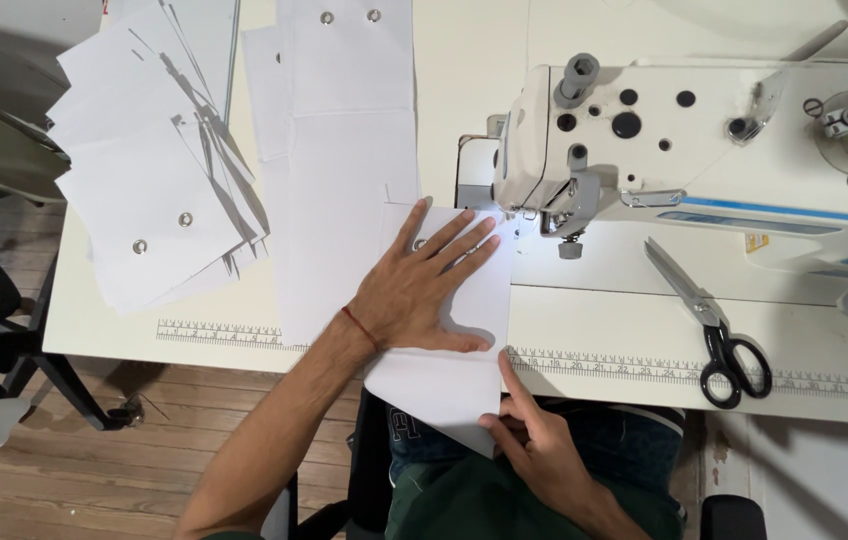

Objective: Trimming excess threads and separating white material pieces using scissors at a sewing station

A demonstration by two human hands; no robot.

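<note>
Lying on the white table (pixel 584 330) in front of the sewing machine (pixel 704 150) is a white cloth piece (pixel 474 300). The left hand (pixel 419 290) presses flat on it with fingers spread wide. The right hand (pixel 534 440) pinches its near edge, which hangs off the table. Black scissors (pixel 714 330) lie to the right. More white pieces (pixel 154 190) are stacked on the left.

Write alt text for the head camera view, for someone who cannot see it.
Seen from above, a person's left hand lies flat on a white fabric piece at a white sewing machine, while the right hand pinches its near edge. Black-handled scissors lie to the right, and a fanned stack of white pieces with metal eyelets sits to the left.
</note>
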